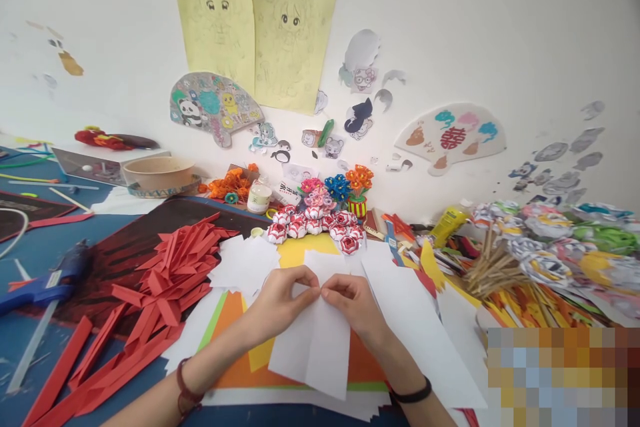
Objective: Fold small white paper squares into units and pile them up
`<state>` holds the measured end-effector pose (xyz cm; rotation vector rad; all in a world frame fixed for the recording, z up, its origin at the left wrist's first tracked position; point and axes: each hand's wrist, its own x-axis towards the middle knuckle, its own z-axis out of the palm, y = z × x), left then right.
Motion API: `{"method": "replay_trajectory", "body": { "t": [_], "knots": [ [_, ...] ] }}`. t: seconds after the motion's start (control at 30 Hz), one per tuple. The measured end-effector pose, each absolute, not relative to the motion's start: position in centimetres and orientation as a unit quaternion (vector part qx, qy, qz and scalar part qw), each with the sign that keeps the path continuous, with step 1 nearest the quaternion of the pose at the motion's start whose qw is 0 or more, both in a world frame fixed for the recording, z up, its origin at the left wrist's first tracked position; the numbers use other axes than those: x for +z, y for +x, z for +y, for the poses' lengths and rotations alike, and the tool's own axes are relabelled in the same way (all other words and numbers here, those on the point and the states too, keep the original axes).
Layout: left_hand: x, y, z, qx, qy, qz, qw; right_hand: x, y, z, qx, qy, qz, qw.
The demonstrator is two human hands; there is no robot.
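A: Two sets of fingertips are pinched on the white paper sheet (320,340): left hand (277,300), right hand (353,300), touching.
B: Sheet location?
A: Laid on coloured paper (235,340), red strips (165,280) near left.

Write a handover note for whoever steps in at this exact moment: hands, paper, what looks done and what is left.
Left hand and right hand: fingers of both pinch the middle of a white paper strip, with the fingertips meeting at a lengthwise crease.
Strip lies on orange paper, among other white sheets.
Done: the strip carries one centre fold; a pile of folded red strips lies to the left, finished paper balls behind.
Left: judging by the strip, further folds are still missing.
Blue glue gun lies untouched far left.
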<state>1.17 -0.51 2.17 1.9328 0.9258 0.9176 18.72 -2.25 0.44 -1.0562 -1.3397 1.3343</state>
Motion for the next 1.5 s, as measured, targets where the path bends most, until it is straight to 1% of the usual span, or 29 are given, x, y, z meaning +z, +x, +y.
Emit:
{"method": "replay_trajectory", "body": {
  "t": [0.27,0.37,0.5,0.57,0.83,1.1,1.3,1.5],
  "knots": [
    [2.3,1.1,-0.2,0.372,0.743,0.36,0.424,0.5,18.6,-2.2,0.552,-0.449,-0.529,0.462],
    [2.2,0.9,0.2,0.38,0.735,0.37,0.423,0.7,18.9,-2.1,0.505,-0.455,-0.571,0.46],
    [1.8,0.6,0.7,0.35,0.731,0.388,0.439,0.9,19.4,-1.9,0.412,-0.481,-0.636,0.441],
    [1.5,0.6,1.0,0.34,0.731,0.394,0.443,0.7,19.5,-1.7,0.393,-0.488,-0.651,0.429],
    [-0.1,0.8,1.4,0.326,0.737,0.421,0.417,-1.1,20.0,-0.8,0.398,-0.502,-0.642,0.421],
    [0.1,0.9,1.3,0.32,0.758,0.399,0.405,-0.6,19.5,-1.2,0.436,-0.482,-0.644,0.404],
    [0.3,0.8,1.1,0.31,0.768,0.396,0.396,-0.6,19.5,-1.3,0.491,-0.454,-0.627,0.4],
    [0.5,0.8,0.9,0.304,0.79,0.364,0.388,-0.5,19.5,-1.4,0.472,-0.45,-0.652,0.386]
  ]
}}
